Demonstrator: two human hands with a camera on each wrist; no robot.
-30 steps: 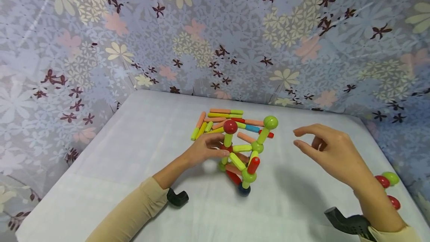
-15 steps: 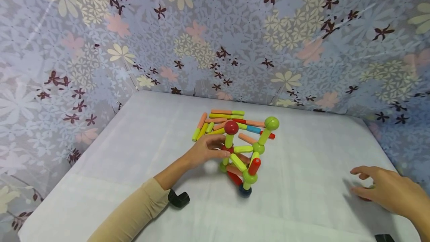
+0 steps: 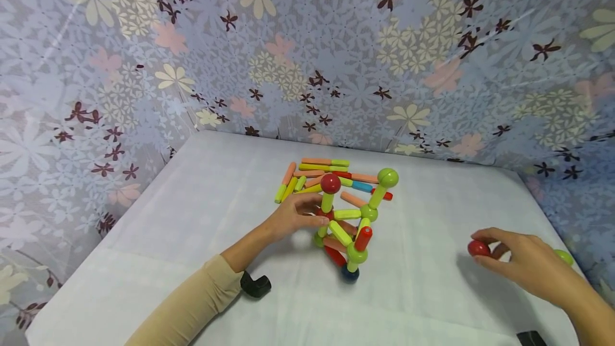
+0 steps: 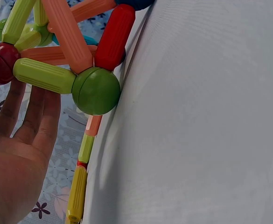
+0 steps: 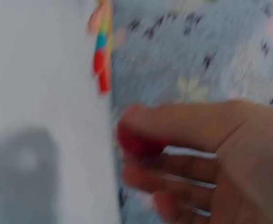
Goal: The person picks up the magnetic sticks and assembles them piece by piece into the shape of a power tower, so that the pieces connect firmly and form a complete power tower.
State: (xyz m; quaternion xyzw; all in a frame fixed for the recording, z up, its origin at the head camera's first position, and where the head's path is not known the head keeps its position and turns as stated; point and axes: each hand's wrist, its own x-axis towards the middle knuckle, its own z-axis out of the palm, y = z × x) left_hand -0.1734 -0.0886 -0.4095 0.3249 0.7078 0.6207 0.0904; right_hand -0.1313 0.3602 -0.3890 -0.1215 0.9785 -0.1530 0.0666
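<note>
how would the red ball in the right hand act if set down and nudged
The red ball would probably roll, being round. Its shine suggests a slightly slippery surface. It looks stiff: no dent shows where the right hand pinches it.

Found right hand (image 5: 229,158) and red ball (image 5: 137,142) blurred in right wrist view; noted blue ball (image 4: 135,4) cropped at left wrist view's top edge.

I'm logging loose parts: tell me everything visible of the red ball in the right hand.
The red ball is round, glossy and plastic-looking, with nothing visibly attached. The right hand pinches it above the right side of the white tabletop, apart from the built frame. The hand hides part of it; the right wrist view is blurred.
</note>
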